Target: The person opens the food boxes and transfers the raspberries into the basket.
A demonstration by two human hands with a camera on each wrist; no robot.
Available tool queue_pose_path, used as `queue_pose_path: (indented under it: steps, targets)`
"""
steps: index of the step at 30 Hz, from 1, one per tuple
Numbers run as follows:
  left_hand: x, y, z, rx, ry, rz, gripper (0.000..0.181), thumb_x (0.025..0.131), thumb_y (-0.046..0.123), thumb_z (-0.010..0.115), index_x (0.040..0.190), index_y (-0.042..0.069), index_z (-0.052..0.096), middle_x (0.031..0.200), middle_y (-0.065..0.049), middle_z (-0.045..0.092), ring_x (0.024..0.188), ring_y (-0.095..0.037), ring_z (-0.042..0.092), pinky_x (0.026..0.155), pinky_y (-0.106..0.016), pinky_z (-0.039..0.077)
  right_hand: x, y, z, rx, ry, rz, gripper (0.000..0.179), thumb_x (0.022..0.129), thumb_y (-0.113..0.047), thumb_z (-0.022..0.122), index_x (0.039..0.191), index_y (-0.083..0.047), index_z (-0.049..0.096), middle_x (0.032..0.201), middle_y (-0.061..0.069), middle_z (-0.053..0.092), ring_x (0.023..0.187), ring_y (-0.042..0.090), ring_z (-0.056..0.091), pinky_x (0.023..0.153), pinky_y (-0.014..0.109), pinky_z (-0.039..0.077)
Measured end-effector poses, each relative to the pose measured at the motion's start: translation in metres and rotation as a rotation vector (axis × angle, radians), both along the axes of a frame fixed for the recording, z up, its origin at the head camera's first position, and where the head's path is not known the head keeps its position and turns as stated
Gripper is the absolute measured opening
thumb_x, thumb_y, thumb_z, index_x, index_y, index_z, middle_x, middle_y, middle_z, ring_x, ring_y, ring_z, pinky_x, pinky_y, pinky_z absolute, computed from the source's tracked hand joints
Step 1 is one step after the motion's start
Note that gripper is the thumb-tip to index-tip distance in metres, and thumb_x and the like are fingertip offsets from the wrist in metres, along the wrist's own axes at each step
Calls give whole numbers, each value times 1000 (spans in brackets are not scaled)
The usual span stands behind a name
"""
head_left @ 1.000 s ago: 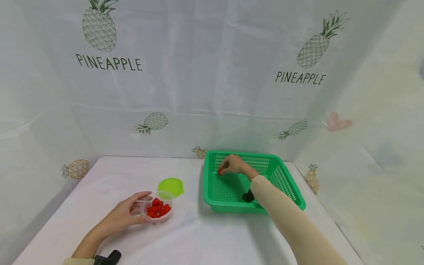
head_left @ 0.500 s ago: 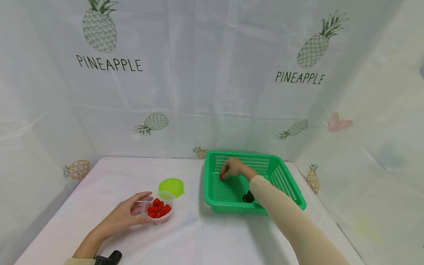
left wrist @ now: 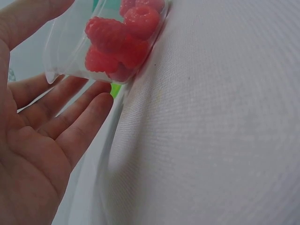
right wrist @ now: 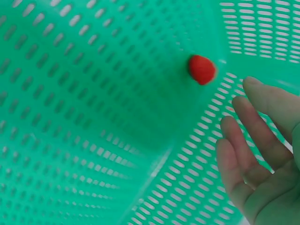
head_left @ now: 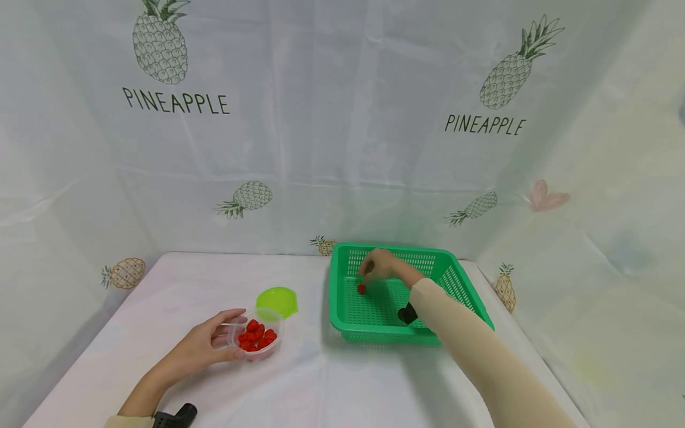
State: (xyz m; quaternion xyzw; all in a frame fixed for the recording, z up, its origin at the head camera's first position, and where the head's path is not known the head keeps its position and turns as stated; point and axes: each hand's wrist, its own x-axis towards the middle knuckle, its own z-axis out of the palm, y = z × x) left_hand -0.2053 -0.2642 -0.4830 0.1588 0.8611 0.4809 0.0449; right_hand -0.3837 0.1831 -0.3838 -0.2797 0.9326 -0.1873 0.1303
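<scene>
My left hand [head_left: 206, 340] holds a small clear plastic tub [head_left: 272, 316], thumb on one side and fingers on the other. Inside the tub lie several red raspberries [left wrist: 107, 36]. Over at the green basket [head_left: 369, 331], my right hand [head_left: 379, 266] hovers within the walls with nothing in its fingers. A single raspberry [right wrist: 202, 70] rests on the basket's floor near a corner, apart from the right fingertips.
A bright green lid [head_left: 277, 300] lies on the table just behind the tub. White cloth [head_left: 299, 386] covers the table. Behind it hangs a pineapple-printed curtain [head_left: 342, 148].
The right hand has lowered the raspberry to the basket floor, let it go and lifted slightly away. The left hand and tub have stayed in place.
</scene>
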Motion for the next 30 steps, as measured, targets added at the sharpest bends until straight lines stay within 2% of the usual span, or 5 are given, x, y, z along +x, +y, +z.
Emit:
queue_pose_path:
  steps: [3, 7, 16, 23, 30]
  targets:
    - [0, 0, 0, -5, 2, -3, 86, 87, 32, 90, 157, 9, 46, 147, -17, 61, 134, -44, 59, 100, -19, 55, 2, 3, 11, -45, -9, 26, 23, 98, -7, 76, 120, 0, 76, 116, 11, 76, 109, 26, 71, 90, 38, 62]
    - [-1, 0, -1, 8, -7, -6, 86, 87, 31, 90, 158, 10, 45, 147, -18, 61, 135, -43, 59, 99, -16, 54, 7, 1, 24, -109, -17, 47, 27, 99, -9, 76, 125, -3, 74, 125, 16, 74, 115, 29, 70, 92, 38, 62]
    - [0, -1, 2, 47, 14, -42, 84, 88, 27, 89, 158, 8, 45, 148, -20, 60, 133, -43, 60, 97, -11, 51, 31, -18, 50, -204, 46, 129, 33, 99, -16, 77, 130, -4, 73, 130, 17, 73, 115, 31, 72, 94, 34, 61]
    - [-1, -1, 4, 37, 9, -36, 84, 89, 27, 89, 158, 9, 45, 148, -20, 60, 134, -43, 60, 98, -16, 55, 49, -43, 55, -267, 71, 165, 30, 96, -11, 76, 126, -8, 75, 124, 4, 76, 105, 18, 75, 92, 28, 60]
    - [1, -1, 5, 20, 4, -31, 85, 89, 29, 89, 158, 8, 45, 148, -19, 60, 135, -43, 59, 100, -19, 56, 72, -69, 53, -328, -5, 156, 30, 95, -10, 78, 125, -12, 75, 122, 0, 75, 107, 21, 74, 91, 26, 60]
